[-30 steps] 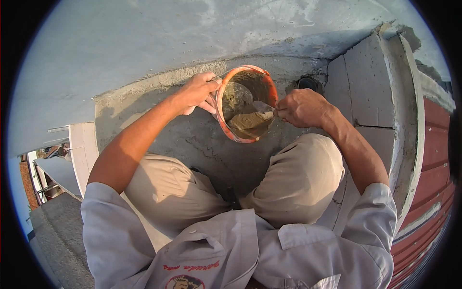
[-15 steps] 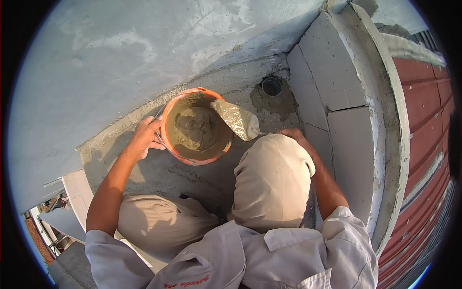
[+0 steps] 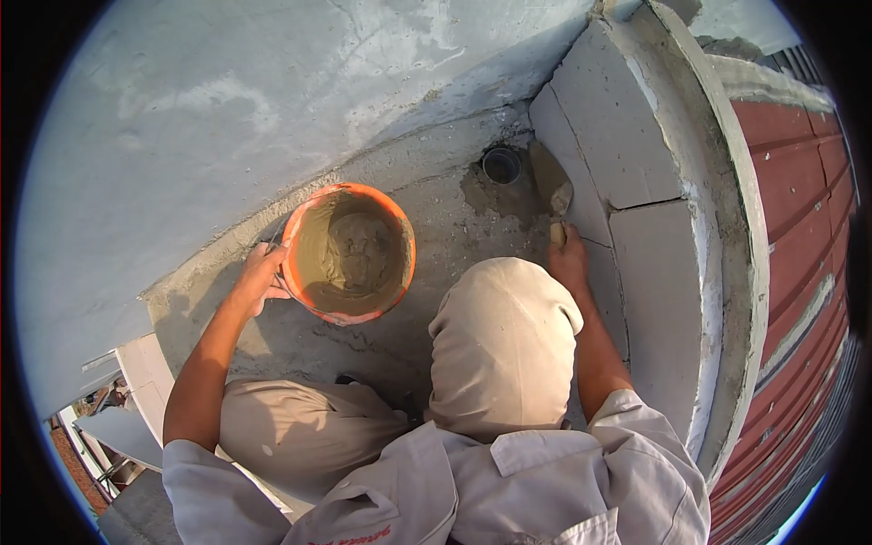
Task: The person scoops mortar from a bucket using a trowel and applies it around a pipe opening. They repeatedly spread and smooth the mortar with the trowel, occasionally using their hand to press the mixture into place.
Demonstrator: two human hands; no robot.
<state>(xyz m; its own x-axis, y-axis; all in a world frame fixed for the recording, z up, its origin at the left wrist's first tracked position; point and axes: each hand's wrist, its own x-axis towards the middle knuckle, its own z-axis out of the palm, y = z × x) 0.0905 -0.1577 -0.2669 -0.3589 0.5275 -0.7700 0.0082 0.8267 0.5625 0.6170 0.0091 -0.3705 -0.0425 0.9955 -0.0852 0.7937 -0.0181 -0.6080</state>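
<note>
The left hand (image 3: 262, 277) is gripping the bucket (image 3: 411, 241) at its left side, though whether the fingers are closing on the rim or the wire handle is hard to tell; the bucket is standing on the left of the floor (image 3: 445, 200), near the wall (image 3: 227, 109), with wet mortar (image 3: 361, 254) lying inside. On the right, beyond the knee (image 3: 504, 345), the right hand (image 3: 569, 259) is grasping the trowel (image 3: 549, 177) by its handle, and the blade is pointing to the far side, between the pipe (image 3: 501, 166) and the blocks (image 3: 613, 127).
</note>
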